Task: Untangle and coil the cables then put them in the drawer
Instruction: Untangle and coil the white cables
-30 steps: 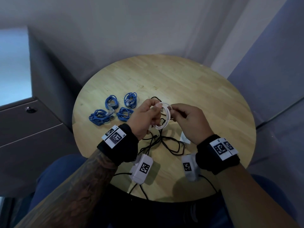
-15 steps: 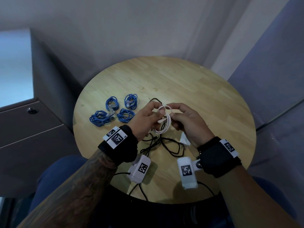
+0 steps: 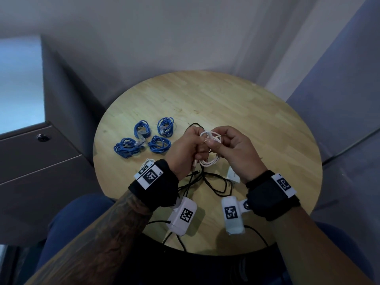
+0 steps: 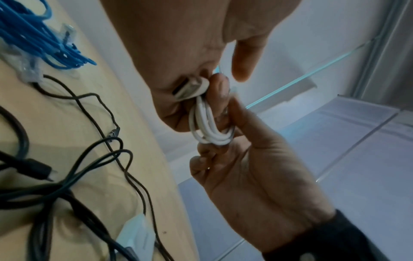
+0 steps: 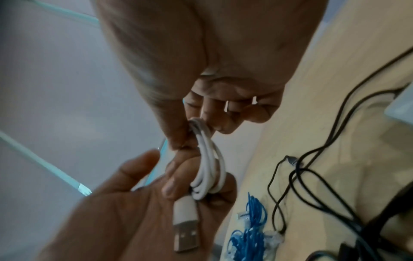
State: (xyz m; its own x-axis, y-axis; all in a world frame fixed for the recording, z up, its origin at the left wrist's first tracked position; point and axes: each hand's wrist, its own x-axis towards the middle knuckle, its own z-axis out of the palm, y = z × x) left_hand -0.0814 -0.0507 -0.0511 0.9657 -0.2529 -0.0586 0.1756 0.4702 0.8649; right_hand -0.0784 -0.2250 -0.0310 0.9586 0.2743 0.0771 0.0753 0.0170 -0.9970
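A white USB cable is wound into a small coil above the middle of the round wooden table. My left hand grips one side of the coil. My right hand pinches the coil's top between thumb and fingers. The cable's USB plug lies across my left palm. Several blue coiled cables lie on the table to the left. A tangle of black cables lies under my hands.
A grey drawer cabinet with a round lock stands left of the table, its drawers closed. A small white adapter lies by my right wrist. A small white object sits near my left wrist.
My right hand has closed in on the white coil and turned over it. The coil has gone from an open ring to a squeezed bundle held by both hands.
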